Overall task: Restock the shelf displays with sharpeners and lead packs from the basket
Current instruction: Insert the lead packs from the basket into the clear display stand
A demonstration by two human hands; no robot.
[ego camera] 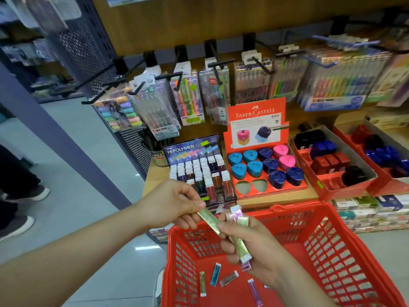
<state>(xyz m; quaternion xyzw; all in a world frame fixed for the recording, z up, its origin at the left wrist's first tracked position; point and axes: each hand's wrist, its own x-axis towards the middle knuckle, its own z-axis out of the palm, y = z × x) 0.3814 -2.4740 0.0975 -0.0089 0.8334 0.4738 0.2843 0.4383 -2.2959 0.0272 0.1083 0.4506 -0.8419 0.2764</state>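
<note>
Lead packs (237, 214), a small bundle of pink, lilac and green ones, stand nearly upright in the right hand (256, 251) in the head view. Its fingers are curled round them, so the caps stick out above the fist and the ends below it. The left hand (174, 204) pinches one end of a separate green pack (209, 221) between thumb and forefinger, with the other fingers folded under. That pack slants down to the right and its lower end meets the right hand's fingertips; whether they also grip it I cannot tell. Both hands are above the left part of the red basket (336, 247), which sits in front of the shelf (276, 199). On the basket floor lie loose packs (215, 274) in green, teal, grey and purple, apart from each other.

On the shelf, just beyond the left hand, stands the lead display (199, 171), its rows filled with upright packs under a HI-POLYMER header. Just right of it is the red sharpener display (256, 116). It holds heart-shaped sharpeners (254, 168) in teal, navy and pink, with two open slots (242, 187) at its front left. Further right are two red trays (327, 191) with black, blue and red sharpeners. Pen sets (217, 96) hang on hooks above. At the far left, dark shoes (20, 224) stand on the floor.
</note>
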